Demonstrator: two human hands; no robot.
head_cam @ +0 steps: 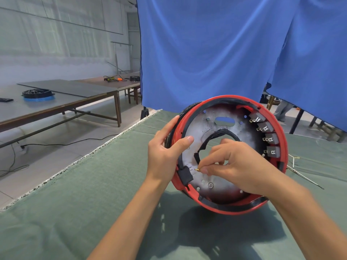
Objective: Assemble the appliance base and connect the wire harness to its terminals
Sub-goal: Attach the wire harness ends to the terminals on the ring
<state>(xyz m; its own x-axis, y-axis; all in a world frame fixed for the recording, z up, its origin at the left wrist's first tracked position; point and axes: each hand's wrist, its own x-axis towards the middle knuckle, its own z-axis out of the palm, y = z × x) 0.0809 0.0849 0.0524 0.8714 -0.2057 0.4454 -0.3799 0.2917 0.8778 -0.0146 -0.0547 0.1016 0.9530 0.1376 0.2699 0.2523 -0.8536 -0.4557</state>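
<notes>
A round red appliance base (228, 211) with a silver metal plate inside stands tilted on its rim over the green cloth. My left hand (165, 147) grips its left rim, thumb lying on the plate. My right hand (231, 166) reaches inside and pinches a small brass terminal (196, 169) close to a black connector block (185, 174) at the lower left of the rim. Several grey terminal blocks (266, 136) with brass tabs line the right inner wall. A black wire harness (208, 139) curves round the central opening.
The green cloth-covered table (84, 203) ends at a frayed left edge. Thin loose wires (300, 173) lie on the cloth at right. A blue curtain (225, 44) hangs behind. Long tables stand at left, one bearing a black and blue base (38, 94).
</notes>
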